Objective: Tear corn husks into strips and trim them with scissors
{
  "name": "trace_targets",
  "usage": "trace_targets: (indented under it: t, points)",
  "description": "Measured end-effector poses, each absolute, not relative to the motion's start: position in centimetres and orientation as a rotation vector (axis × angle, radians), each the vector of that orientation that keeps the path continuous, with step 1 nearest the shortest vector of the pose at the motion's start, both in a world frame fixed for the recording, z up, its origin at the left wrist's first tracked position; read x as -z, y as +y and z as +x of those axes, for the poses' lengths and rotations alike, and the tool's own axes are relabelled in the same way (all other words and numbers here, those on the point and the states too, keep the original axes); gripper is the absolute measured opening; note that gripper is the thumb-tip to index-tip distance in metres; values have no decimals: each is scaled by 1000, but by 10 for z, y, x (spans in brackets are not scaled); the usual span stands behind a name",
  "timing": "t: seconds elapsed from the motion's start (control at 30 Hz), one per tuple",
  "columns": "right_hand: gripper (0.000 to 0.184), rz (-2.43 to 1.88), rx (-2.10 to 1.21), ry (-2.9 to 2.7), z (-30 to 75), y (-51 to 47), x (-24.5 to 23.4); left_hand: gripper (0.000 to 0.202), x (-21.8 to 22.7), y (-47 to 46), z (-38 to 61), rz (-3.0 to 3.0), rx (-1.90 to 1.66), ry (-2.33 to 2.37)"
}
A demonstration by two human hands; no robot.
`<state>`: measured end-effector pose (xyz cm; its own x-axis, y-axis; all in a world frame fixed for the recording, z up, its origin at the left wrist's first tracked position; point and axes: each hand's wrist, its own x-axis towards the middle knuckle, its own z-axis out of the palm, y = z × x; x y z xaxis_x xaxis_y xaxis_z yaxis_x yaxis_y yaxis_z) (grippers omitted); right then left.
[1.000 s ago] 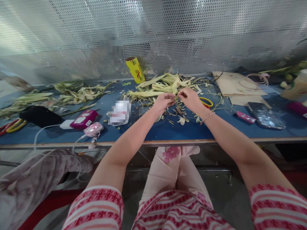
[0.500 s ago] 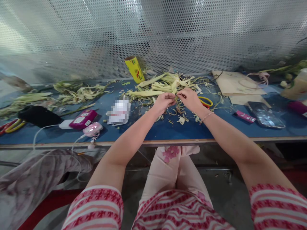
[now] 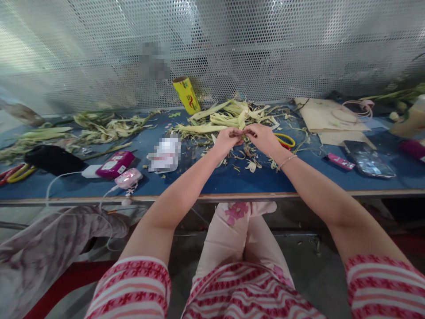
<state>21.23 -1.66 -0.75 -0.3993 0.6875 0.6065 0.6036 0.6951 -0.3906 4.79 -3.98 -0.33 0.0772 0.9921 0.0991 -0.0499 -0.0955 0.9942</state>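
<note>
Blue worktop (image 3: 252, 185) was a proper mess; pale green leaf heap (image 3: 229, 118) sat mid-table, just past the hands; left hand (image 3: 229, 138) and right hand (image 3: 261, 136) had fingers pinched narrow, nearly touching, couldn't tell on what; yellow tube (image 3: 187, 95) stood tilted by the perforated metal screen (image 3: 232, 53); phone (image 3: 368, 159) lay off right.
</note>
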Motion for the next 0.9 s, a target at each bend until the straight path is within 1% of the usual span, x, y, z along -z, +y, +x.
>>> trace_targets:
  t: [0.2, 0.37, 0.5, 0.7, 0.9]
  points:
    - [20, -963, -260, -2103, 211, -19, 7, 23, 5, -35, 45, 1367, -1299, 1147]
    - [26, -961, -536, -2071, 211, -15, 9, 23, 6, -33, 41, 1579, -1307, 1201]
    - [27, -934, -717, -1968, 211, -5, 16, 21, 8, -33, 42, 1686, -1258, 1251]
    - [24, -944, -659, -1921, 212, 0, 19, 6, 6, -36, 43, 1726, -1273, 1234]
    - [20, -943, -554, -1954, 212, -3, 17, 13, 6, -33, 41, 1605, -1278, 1190]
